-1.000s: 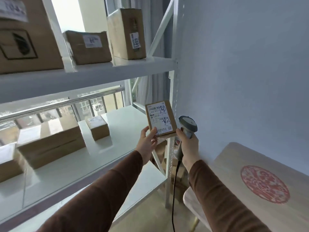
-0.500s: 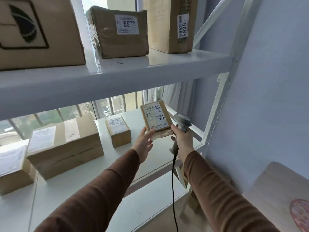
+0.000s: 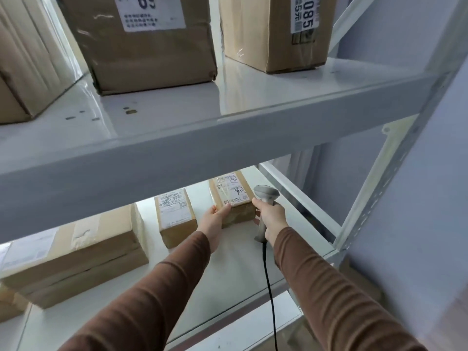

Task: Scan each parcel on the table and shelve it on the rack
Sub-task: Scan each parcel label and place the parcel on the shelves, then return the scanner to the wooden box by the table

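On the middle shelf of the white rack, the small parcel now sits flat with its label facing up; half a second ago it was held upright in the air above that shelf. The view has also closed in, so the upper shelf fills the top half and the round table is gone from sight.

I count three boxes on the upper shelf: a large one cut off at far left, a taped one with a "69" label, and a tall one marked "6085". On the middle shelf I count four: the parcel just set down, a similar small box just to its left, a long flat box further left, and a corner of another at the left edge.

Both arms reach forward in brown sleeves. The left hand cups the parcel's near left corner, thumb on top by the label and fingers curled against the side. The right hand is wrapped around the handle of a grey barcode scanner, its head raised just right of the parcel, forefinger touching the parcel's near right corner. A black cable hangs down from the handle.
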A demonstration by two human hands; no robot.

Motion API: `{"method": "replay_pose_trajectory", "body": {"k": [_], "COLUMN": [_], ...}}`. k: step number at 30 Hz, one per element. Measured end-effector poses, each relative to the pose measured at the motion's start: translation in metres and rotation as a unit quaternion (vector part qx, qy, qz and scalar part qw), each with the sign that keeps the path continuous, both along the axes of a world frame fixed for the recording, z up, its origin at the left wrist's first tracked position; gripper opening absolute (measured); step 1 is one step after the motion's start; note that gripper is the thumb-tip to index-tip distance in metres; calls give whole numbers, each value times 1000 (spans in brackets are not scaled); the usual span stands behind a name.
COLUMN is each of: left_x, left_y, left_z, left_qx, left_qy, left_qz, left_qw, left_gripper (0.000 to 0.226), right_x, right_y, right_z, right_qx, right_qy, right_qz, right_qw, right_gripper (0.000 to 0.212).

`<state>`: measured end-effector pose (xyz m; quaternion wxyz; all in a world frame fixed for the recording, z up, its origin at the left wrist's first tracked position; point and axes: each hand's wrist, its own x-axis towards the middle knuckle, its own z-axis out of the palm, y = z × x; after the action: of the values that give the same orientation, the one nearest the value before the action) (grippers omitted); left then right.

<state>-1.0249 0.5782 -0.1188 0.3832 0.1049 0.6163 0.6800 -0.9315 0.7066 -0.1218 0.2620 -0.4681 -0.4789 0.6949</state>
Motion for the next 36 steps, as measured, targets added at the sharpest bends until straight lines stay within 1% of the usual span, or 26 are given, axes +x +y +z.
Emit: {"method": "replay_pose_trajectory", "body": {"k": [6, 7, 9, 10, 11, 12, 14, 15, 16, 18, 20, 22, 25, 27, 29, 30, 31, 34, 36], "left_x": [-4, -4, -1, 2, 5, 10, 23, 31, 42, 64, 89, 120, 176, 217, 262, 286, 311, 387, 440], "left_y": [4, 5, 4, 3, 1, 0, -3, -4, -6, -8, -11, -18, -35, -47, -59, -64, -69, -82, -92], "left_z": [0, 1, 6, 10, 15, 20, 31, 36, 40, 45, 47, 45, 36, 32, 30, 31, 32, 36, 39], "left_qx": [-22, -28, -50, -66, -78, -84, -89, -86, -73, -37, -9, 2, 19, 42, 58, 66, 75, 91, 98], "left_qy": [0, -2, 7, 29, 68, 125, 259, 309, 332, 324, 288, 254, 212, 195, 177, 170, 163, 146, 143], "left_qz": [18, 17, 15, 23, 39, 59, 86, 83, 69, 15, -53, -135, -263, -345, -418, -453, -486, -566, -608], "left_qw": [1000, 999, 999, 997, 994, 987, 958, 944, 938, 945, 956, 958, 941, 917, 889, 873, 855, 807, 775], "left_gripper": [49, 54, 76, 85, 88, 86, 79, 78, 77, 67, 52, 38, 18, 18, 22, 22, 21, 13, 15], "right_x": [-10, -9, -6, -3, 0, 6, 21, 31, 42, 69, 97, 131, 190, 237, 289, 316, 343, 425, 482], "right_y": [3, 2, 2, 1, 1, 1, -3, -6, -10, -18, -29, -44, -73, -97, -120, -132, -144, -178, -203], "right_z": [-4, -4, -1, 2, 6, 10, 19, 23, 26, 32, 37, 41, 44, 43, 40, 39, 38, 39, 42], "right_qx": [12, 14, 21, 25, 31, 38, 52, 54, 53, 47, 45, 58, 70, 66, 76, 85, 95, 106, 98], "right_qy": [3, 4, 8, 15, 27, 42, 70, 83, 97, 123, 127, 125, 142, 144, 112, 95, 83, 57, 52], "right_qz": [11, 12, 6, -1, -9, -15, -17, -15, -16, -21, -21, -38, -80, -113, -157, -179, -201, -268, -306], "right_qw": [1000, 1000, 1000, 1000, 999, 998, 996, 995, 994, 991, 991, 990, 984, 981, 978, 976, 971, 956, 945], "right_gripper": [36, 34, 26, 21, 19, 18, 23, 28, 30, 27, 27, 33, 51, 62, 74, 77, 73, 49, 42]}}
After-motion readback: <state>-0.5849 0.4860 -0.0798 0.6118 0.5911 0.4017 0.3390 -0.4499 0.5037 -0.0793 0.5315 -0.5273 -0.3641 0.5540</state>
